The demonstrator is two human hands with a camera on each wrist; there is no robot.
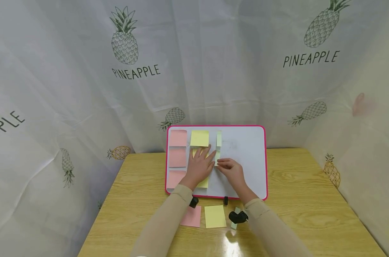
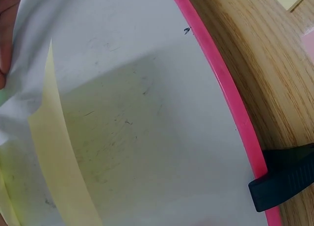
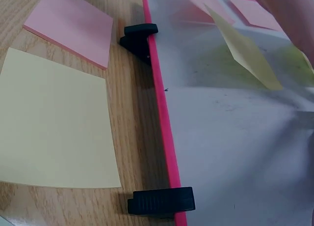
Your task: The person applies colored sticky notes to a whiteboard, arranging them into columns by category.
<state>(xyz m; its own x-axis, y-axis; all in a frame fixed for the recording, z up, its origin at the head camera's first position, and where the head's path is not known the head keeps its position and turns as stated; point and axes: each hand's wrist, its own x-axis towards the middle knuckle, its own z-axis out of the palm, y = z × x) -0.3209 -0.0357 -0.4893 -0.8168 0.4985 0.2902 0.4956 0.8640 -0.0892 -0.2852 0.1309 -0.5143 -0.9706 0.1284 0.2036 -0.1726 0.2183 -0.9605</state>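
A white board (image 1: 246, 160) with a pink rim stands on the table, bearing columns of sticky notes. My left hand (image 1: 199, 168) lies over the yellow column, fingers spread, partly covering the middle yellow note (image 1: 195, 152). Its fingertips reach towards a narrow pale green sticky note (image 1: 217, 156). At that note's lower end, my right hand (image 1: 234, 175) pinches with thumb and fingertips. Another green note (image 1: 218, 139) sits directly above. In the right wrist view, the lowest yellow note (image 3: 250, 59) curls away from the board. Only a few fingers (image 2: 6, 34) show in the left wrist view.
Pink notes (image 1: 177, 157) line the board's left side. On the table in front lie a pink pad (image 1: 192, 217), a yellow pad (image 1: 215, 216) and green strips (image 1: 234, 226). Black clips (image 3: 162, 200) grip the board's lower edge. A pineapple-print curtain (image 1: 213, 71) hangs behind.
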